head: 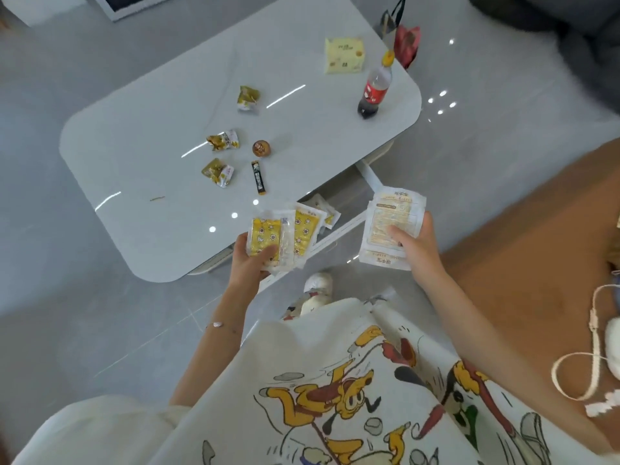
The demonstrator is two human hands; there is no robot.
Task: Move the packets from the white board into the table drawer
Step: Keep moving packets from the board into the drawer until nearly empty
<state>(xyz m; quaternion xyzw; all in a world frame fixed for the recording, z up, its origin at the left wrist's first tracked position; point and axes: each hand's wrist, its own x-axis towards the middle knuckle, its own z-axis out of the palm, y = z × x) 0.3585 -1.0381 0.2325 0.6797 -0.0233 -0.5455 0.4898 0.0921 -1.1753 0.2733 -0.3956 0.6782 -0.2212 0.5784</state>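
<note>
My left hand (pixel 250 260) grips a yellow star-print packet (pixel 265 241) at the near edge of the white table top (pixel 144 209). My right hand (pixel 414 245) holds a stack of white flat packets (pixel 391 216) face down, above the open drawer (pixel 339 226) under the table. More yellow packets (pixel 307 234) lie in the drawer just right of my left hand. Three small yellow snack packets (pixel 218 171) (pixel 223 140) (pixel 248 97) and a black stick sachet (pixel 258 177) lie on the table top.
A cola bottle (pixel 374 90) with a yellow cap stands at the table's right end, near a yellow tissue pack (pixel 344 55). A small round brown item (pixel 261 148) sits mid-table. A brown sofa (pixel 523 263) is to my right, grey floor all around.
</note>
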